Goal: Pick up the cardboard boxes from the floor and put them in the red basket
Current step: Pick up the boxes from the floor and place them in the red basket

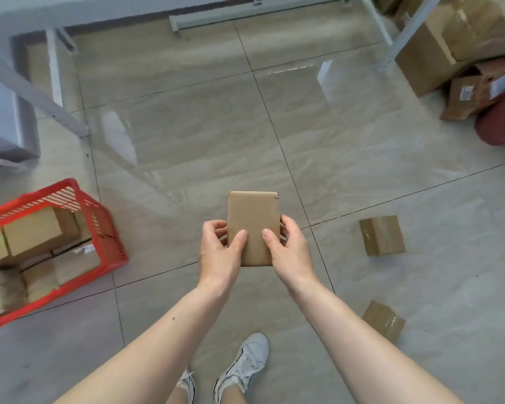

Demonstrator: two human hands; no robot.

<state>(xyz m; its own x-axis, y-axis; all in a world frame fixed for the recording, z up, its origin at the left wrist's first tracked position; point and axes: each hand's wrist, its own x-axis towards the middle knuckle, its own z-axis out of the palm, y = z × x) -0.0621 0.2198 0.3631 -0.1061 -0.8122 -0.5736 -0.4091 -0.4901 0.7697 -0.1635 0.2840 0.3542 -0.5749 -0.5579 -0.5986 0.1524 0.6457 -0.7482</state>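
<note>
Red basket [105, 228] at 9 o'clock, already holding several cardboard boxes. Two taped cardboard boxes remain on the tiled floor [187, 126]: one [382, 235] at 3 o'clock, one [384, 319] at 4 o'clock. Step in hand: carrying the small flat cardboard box [252, 220] at centre, clear of the floor. My left hand [220, 252] and right hand [289, 252] pinch its near end from either side, thumbs pressed on top, fingers curled beneath; most of it projects toward 12 o'clock. Next, I judge: swing toward 9 o'clock, lower over the stacked boxes, release.

Three small boxes [252, 225] out, one red basket [105, 228].
</note>
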